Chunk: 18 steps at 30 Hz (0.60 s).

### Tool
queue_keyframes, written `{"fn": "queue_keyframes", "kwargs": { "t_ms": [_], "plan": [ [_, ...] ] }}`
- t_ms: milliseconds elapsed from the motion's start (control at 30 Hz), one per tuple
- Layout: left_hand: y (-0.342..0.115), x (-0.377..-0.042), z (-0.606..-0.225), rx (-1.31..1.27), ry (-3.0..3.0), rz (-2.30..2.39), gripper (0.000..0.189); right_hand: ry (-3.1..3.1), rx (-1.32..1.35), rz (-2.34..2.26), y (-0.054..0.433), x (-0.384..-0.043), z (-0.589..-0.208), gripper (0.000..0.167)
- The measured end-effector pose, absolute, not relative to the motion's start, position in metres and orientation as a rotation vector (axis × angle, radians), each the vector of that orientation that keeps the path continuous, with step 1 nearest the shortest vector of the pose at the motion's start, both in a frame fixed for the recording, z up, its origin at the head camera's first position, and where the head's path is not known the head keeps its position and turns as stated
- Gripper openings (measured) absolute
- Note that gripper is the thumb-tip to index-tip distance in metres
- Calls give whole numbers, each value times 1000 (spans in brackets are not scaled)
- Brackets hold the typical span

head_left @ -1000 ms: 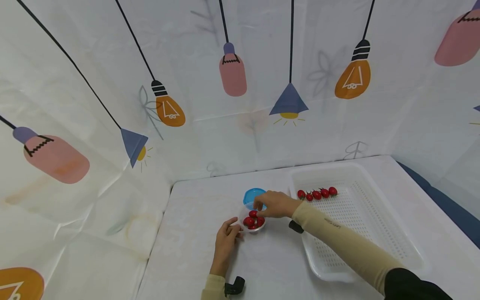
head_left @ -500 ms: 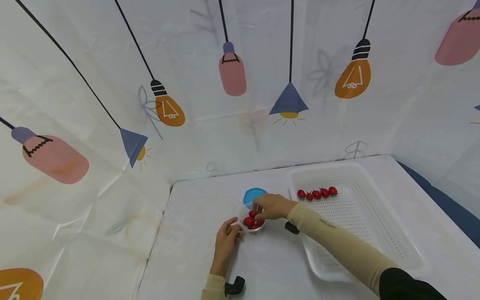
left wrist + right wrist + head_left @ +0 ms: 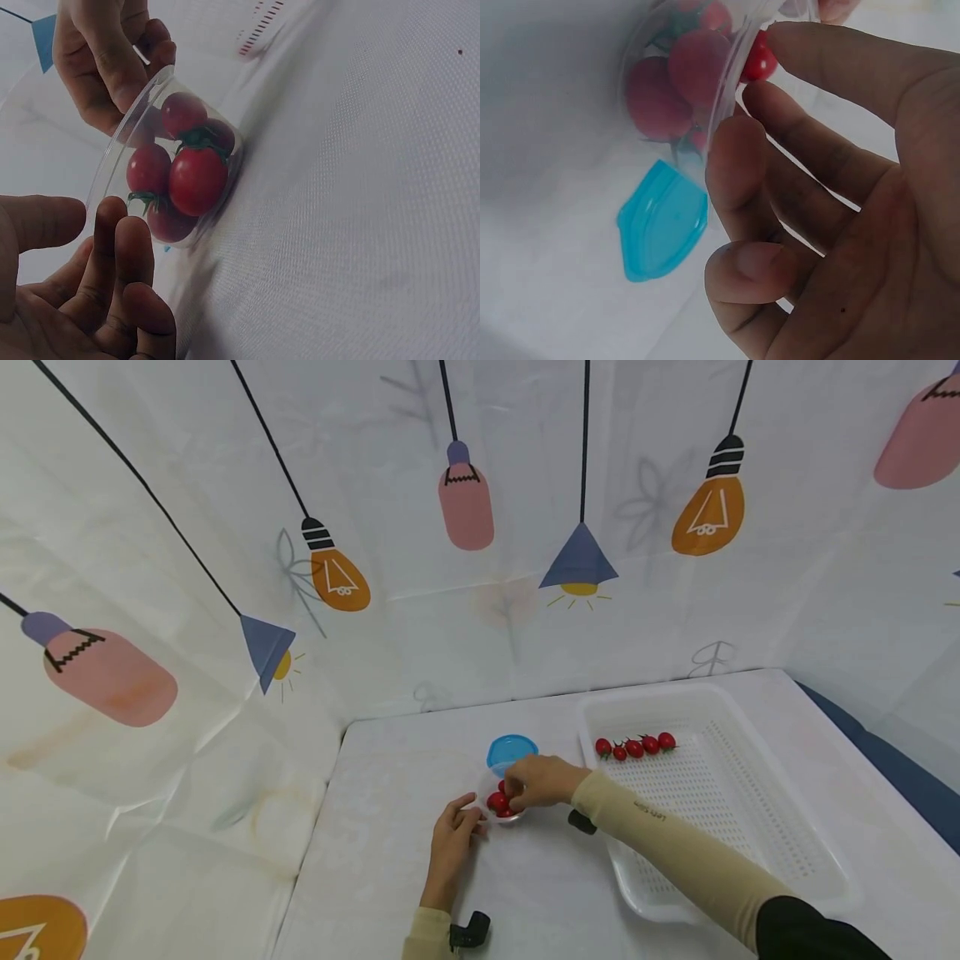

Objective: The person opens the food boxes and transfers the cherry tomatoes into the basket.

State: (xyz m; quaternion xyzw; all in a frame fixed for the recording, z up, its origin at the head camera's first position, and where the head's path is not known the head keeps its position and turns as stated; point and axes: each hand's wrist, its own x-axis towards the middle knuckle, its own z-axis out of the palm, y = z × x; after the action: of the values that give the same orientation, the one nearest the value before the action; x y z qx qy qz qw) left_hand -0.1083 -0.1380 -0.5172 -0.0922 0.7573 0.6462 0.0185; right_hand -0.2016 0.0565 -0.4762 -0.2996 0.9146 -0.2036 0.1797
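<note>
So your clear cup [image 3: 118, 174] of tomatoes sits mid-table, with the table's [image 3: 390, 827] left edge well off at 9 o'clock and decent room in between. The open blue lid [image 3: 512, 752] is just past the cup at 12, and the white tray [image 3: 720, 760] takes up 2 to 4 o'clock with a row of tomatoes [image 3: 634, 748] near its left wall. Watch your right sleeve [image 3: 675, 847], it runs over that tray. Grip-wise, your right hand [image 3: 542, 779] is pretty narrow, thumb and index pinching one small tomato [image 3: 759, 61] at the cup's mouth. Your left hand [image 3: 452, 843] is loose, fingers gently bent, by the cup's 8 o'clock side; can't tell if the fingertips actually touch.
</note>
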Motion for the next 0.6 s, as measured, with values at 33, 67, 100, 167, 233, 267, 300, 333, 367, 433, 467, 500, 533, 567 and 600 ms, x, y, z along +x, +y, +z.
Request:
{"fn": "queue_keyframes", "kwargs": {
  "t_ms": [33, 67, 100, 167, 233, 267, 300, 333, 367, 433, 467, 500, 533, 567, 600],
  "plan": [
    [-138, -108, -516, -290, 2348, 2009, 38, 2582, -850, -575, 56, -201, -476, 10],
    [-138, -107, -516, -289, 2349, 2011, 38, 2581, -854, -572, 56, -200, -476, 10],
    [-138, -107, -516, -288, 2351, 2013, 38, 2580, -858, -571, 56, -200, -475, 10],
    [-137, -107, -515, -287, 2352, 2015, 38, 2584, -856, -562, 55, -200, -476, 11],
    [-138, -107, -515, -284, 2348, 2015, 38, 2589, -849, -538, 55, -200, -477, 11],
    [-138, -107, -515, -282, 2348, 2013, 38, 2590, -842, -527, 55, -200, -477, 11],
    [-138, -107, -515, -278, 2347, 2010, 38, 2590, -839, -519, 54, -200, -477, 11],
    [-138, -107, -515, -275, 2344, 2010, 38, 2588, -835, -511, 54, -200, -477, 11],
    [-139, -108, -515, -270, 2342, 2010, 38, 2585, -833, -503, 54, -200, -477, 11],
    [-139, -108, -515, -261, 2337, 2011, 38, 2580, -834, -492, 53, -200, -477, 11],
    [-140, -108, -515, -257, 2336, 2013, 38, 2578, -835, -489, 53, -199, -477, 11],
    [-140, -109, -515, -253, 2333, 2016, 38, 2576, -839, -486, 52, -199, -477, 11],
    [-140, -109, -516, -250, 2330, 2021, 38, 2576, -840, -482, 52, -199, -477, 11],
    [-140, -109, -516, -248, 2330, 2021, 38, 2579, -841, -477, 52, -199, -478, 11],
    [-140, -109, -516, -247, 2327, 2023, 38, 2583, -842, -470, 52, -199, -478, 11]
  ]
}}
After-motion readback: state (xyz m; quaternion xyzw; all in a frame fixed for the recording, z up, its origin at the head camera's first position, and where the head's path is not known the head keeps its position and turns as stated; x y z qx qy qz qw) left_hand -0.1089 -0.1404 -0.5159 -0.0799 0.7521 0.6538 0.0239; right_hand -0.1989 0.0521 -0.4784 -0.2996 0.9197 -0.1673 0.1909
